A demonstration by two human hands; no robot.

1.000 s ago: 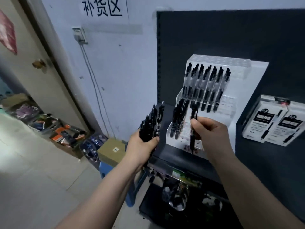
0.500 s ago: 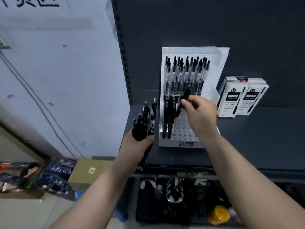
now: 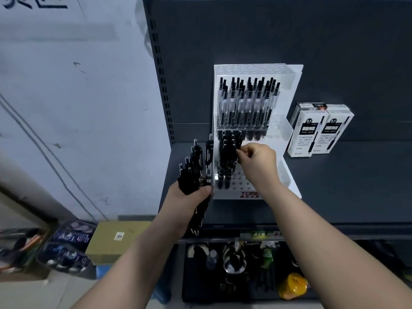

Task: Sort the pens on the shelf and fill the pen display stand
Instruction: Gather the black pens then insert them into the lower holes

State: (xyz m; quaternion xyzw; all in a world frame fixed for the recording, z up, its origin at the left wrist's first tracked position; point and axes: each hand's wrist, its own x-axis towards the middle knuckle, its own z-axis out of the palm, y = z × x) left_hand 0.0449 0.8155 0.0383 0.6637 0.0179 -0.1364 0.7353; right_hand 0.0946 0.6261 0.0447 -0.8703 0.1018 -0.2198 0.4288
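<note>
- The left hand [image 3: 189,198] is nearest. It grips a fat bunch of pens [image 3: 194,168], tips down, just left of the stand. It has stayed there.
- The right hand [image 3: 256,159] pinches the top of one black pen [image 3: 238,141] with its fingertips.
- Half a second ago that pen was tilted and higher up. Now it is lower, in with the bottom row pens [image 3: 225,161]. I think it is going into a hole, but I cannot see if it is all the way in.
- So one more spot is nearly filled. Many holes to the right are still bare and the bunch is still big, so I think lots of work is left.
- The pen display stand [image 3: 243,184] looks like hard white plastic. Its flat base is full of little round holes. It sits on the dark shelf [image 3: 334,186].
- The top row pens [image 3: 247,101] have see-through bodies and black ends. They stand close together, like a fence.
- Farther right, two white boxes [image 3: 318,130] with black labels stand by the dark back wall.
</note>
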